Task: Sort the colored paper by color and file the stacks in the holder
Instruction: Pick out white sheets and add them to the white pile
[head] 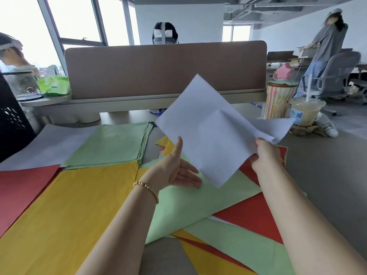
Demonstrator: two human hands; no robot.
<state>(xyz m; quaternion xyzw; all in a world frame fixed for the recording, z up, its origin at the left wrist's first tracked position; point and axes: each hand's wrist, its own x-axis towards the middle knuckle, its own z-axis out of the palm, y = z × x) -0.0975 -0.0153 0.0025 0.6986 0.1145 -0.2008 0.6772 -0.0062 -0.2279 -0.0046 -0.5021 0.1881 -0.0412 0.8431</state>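
Observation:
My right hand [265, 155] pinches a white sheet [206, 132] by its right edge and holds it up over the desk, tilted like a diamond. My left hand [178, 171] is open, palm toward the sheet, its thumb up against the sheet's lower left edge. Sorted stacks lie on the left: white [49, 145], green [113, 143], red [21, 187] and yellow [65, 211]. Under my hands lies a mixed pile of green, red and yellow sheets [228, 211]. A black file holder [12, 120] stands at the far left edge.
A brown desk divider [164, 70] runs across the back. A striped tin [278, 100] and an iced drink cup with a straw [305, 112] stand at the back right. A mesh pen cup [21, 86] and a green packet [53, 85] sit back left. People sit beyond.

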